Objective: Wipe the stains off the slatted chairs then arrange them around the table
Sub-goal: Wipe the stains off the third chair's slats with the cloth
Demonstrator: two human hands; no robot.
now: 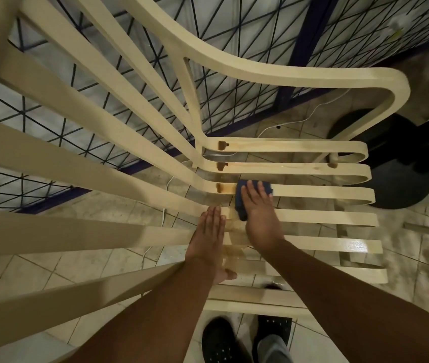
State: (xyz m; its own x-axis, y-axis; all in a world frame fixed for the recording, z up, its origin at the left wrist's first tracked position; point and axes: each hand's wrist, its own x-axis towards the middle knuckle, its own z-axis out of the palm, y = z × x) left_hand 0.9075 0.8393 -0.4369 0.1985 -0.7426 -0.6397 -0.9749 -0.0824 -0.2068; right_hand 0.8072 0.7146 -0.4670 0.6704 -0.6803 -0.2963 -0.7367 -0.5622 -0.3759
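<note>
slatted chair (pixel 313 194), cream-coloured, of moulded plastic with long curved slats, fills the head view. it stands on the pale tiled floor (pixel 51 271) right in front of the person, its back slats sweeping up at the left and its seat slats running out to the right. its looped armrest (pixel 313 74) curves over the far side. brown stains (pixel 224 189) mark the bend where seat meets back, darkest around small holes on the three far slats, with fainter tan smears on the slats nearer the person.

the right hand (pixel 258 208) lies palm down on a dark blue folded cloth (pixel 241 188), fingers straight and slightly spread, pressing it against two seat slats just right of the stained bend; the thumb is hidden. the cloth shows beyond the fingertips and along the hand's left edge. the left hand (pixel 208 239) rests flat on the neighbouring slats just beside it, fingers straight and pressed together, thumb sticking out to the near side, holding nothing. both forearms are bare.

beyond the chair stands a dark blue metal fence (pixel 305 35) with criss-cross wire mesh, and a thin white cable (pixel 312 113) trails over the tiles below it. a black round pedestal base (pixel 404 169) sits on the floor past the front ends of the seat slats. at the bottom edge, under the nearest slats, are two black perforated shoes (pixel 218 341).
</note>
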